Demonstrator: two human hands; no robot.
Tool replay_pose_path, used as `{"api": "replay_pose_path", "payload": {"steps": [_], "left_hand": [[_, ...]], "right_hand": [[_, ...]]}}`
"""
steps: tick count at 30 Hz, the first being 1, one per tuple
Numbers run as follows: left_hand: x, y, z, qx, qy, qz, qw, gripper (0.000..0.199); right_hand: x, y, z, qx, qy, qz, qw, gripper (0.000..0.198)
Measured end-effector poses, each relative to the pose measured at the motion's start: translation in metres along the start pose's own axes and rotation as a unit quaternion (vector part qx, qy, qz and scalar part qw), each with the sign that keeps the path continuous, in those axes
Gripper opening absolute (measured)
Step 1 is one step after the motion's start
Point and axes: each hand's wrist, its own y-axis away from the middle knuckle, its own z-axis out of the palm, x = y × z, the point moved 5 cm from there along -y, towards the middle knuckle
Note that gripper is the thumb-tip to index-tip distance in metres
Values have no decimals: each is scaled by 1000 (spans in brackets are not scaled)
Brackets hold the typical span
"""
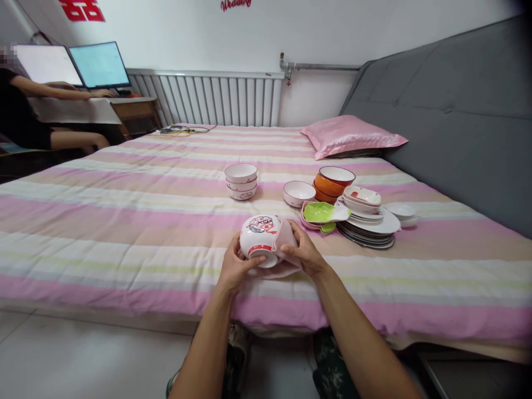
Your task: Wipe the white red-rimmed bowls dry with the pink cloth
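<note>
Between my two hands is a white bowl [254,235] with a red-and-black drawing on its side and a red ring round its foot. It is tilted, its base facing me. My left hand [238,266] grips the left side, thumb by the foot. My right hand [305,252] presses a pale pink cloth [285,235] against the bowl's right side; part of the cloth hangs below. Beyond the hands stand a stack of similar white bowls [241,183] and a single white bowl [299,193].
To the right are orange bowls [326,185], a green leaf-shaped dish [320,211], a stack of plates [369,235], small rectangular dishes [361,197] and small white dishes [401,210]. A pink pillow [351,136] lies on the striped bed [124,221]. A person [25,111] sits at monitors, far left.
</note>
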Motion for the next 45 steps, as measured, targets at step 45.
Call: {"api": "replay_pose_path", "payload": {"steps": [45], "left_hand": [[-11,-1,-4,-5,64,-4,998,81]], "right_hand": [[1,-1,3,52,126,-116,984,82]]}}
